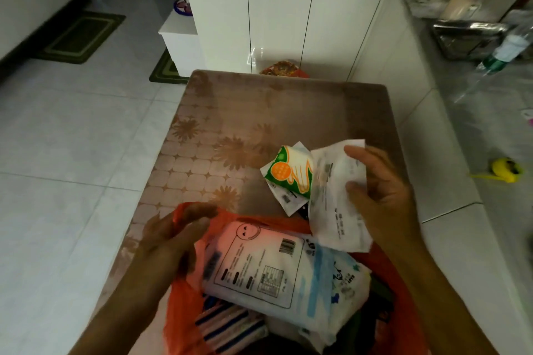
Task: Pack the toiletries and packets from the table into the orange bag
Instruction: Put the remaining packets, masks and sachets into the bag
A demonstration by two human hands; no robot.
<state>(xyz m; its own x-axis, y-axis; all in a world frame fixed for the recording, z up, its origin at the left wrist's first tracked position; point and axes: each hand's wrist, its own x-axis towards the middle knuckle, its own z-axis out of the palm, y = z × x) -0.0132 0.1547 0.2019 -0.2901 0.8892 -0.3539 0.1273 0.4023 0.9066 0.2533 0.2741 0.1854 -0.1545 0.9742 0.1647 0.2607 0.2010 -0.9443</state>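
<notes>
The right hand [383, 193] is pinching a soft, light white plastic packet [337, 196] by its 2 o'clock edge — left hand [173, 239] is gripping the crinkly orange plastic bag [184, 314] by its rim.

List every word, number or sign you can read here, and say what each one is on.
No text reads clearly.
Large white packet in the orange bag: smiley-face sign, barcode, boxed print too blurred to read.
White packet held by the right hand: grey print lines, blurred.
Green and orange packet on the table: orange dotted circle, no readable words.
</notes>
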